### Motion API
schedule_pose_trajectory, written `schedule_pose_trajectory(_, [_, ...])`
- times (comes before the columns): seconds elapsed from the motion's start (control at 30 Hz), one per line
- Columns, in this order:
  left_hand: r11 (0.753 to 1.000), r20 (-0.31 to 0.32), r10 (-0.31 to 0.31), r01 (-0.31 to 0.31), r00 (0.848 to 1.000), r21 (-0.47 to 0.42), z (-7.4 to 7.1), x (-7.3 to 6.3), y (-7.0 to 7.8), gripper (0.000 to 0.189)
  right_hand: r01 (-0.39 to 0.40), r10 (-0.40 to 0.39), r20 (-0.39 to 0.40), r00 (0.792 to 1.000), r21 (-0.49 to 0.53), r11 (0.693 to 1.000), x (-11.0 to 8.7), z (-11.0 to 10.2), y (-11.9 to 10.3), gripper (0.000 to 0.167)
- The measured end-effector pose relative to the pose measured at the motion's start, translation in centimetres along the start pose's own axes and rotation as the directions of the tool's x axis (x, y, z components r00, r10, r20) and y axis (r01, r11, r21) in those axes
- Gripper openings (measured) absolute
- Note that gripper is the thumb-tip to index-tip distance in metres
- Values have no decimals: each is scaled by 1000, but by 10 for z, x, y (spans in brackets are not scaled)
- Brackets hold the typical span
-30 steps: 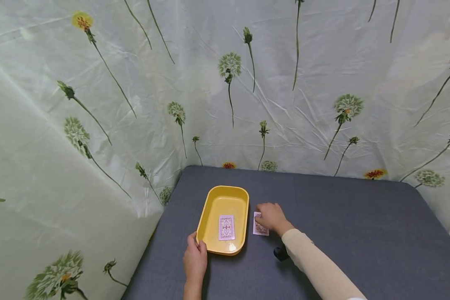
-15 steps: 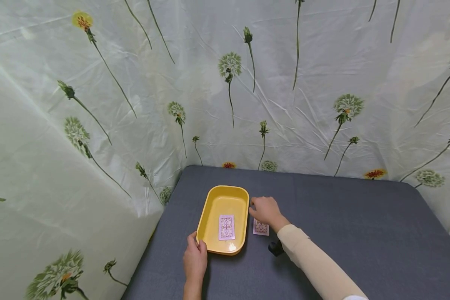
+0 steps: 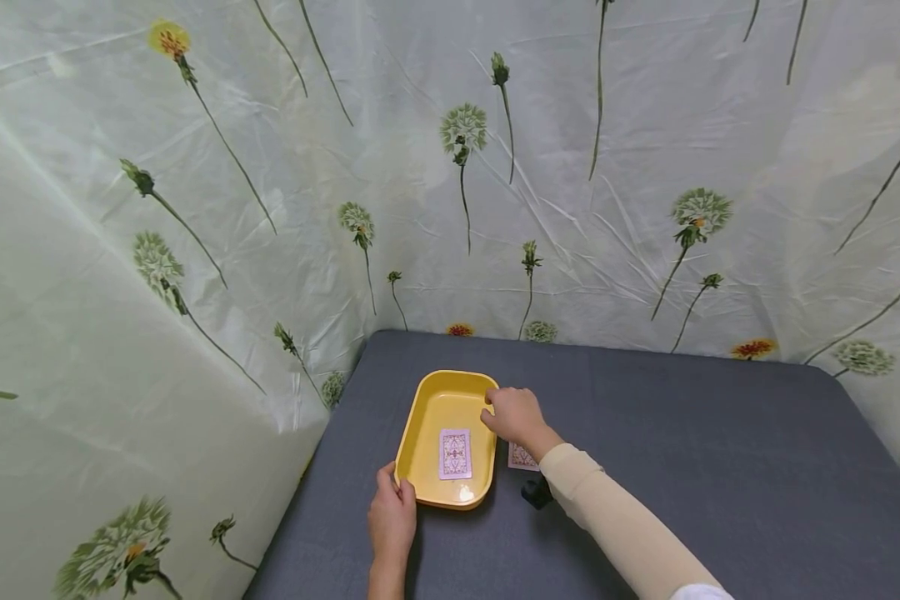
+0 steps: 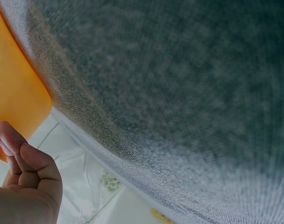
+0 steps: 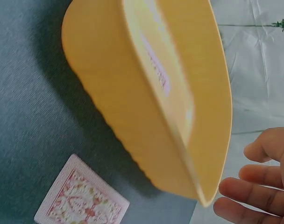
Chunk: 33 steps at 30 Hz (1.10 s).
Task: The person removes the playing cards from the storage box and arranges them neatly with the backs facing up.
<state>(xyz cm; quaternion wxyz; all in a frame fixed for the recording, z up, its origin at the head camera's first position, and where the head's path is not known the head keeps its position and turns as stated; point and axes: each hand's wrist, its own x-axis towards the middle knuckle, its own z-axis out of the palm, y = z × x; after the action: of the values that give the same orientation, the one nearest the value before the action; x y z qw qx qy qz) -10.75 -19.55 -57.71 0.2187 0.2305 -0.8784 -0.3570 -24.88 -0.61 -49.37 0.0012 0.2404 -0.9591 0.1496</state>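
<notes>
A yellow tray (image 3: pixel 450 408) stands on the dark table, and a purple-and-white playing card (image 3: pixel 455 454) lies back-up inside it. At the tray's near left corner my left hand (image 3: pixel 392 512) grips the rim, its curled fingers against the outer wall in the left wrist view. My right hand (image 3: pixel 519 417) is at the tray's far right rim, overlapping it in the head view. Nothing shows between its spread, loosely bent fingers (image 5: pixel 244 189) in the right wrist view. Another card (image 5: pixel 86 200) with a patterned back lies on the table beside the tray, partly hidden by the right forearm in the head view.
A small black object (image 3: pixel 537 492) sits at the right wrist, by the beige sleeve (image 3: pixel 607 508). The grey table (image 3: pixel 720 467) stretches off to the right. Behind and to the left hangs a pale curtain (image 3: pixel 555 167) printed with dandelions.
My right hand has moved left and slightly away from me, from over the table card to the tray's right rim. The left hand, tray and both cards stay in place.
</notes>
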Motion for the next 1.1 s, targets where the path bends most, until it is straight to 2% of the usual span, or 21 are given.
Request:
schedule_pose_trajectory(0.2, [1000,-5,-2,2,1000,-7,-1,0,-1,31,47,-46,34,998,-18,999,7,-1,-14,21])
schedule_pose_trajectory(0.37, [1000,-31,25,-25,999,-6,-2,0,-3,31,103,-101,43,994,-43,994,13,-2,-23,21])
schedule_pose_trajectory(0.53, [999,-39,45,-45,998,0,-1,0,-3,31,122,-121,74,990,-10,992,17,2,-28,21])
schedule_pose_trajectory(0.73, [998,-39,54,-55,998,-7,-1,0,-1,30,97,-97,148,984,11,995,21,20,-28,24])
schedule_pose_trajectory(0.9, [998,-36,64,-65,997,-6,-1,-1,0,30,85,-85,224,971,11,996,24,35,-26,30])
schedule_pose_trajectory(1.1, [998,-47,68,-68,997,2,-1,-1,-2,30,132,-127,278,952,2,991,24,45,-27,35])
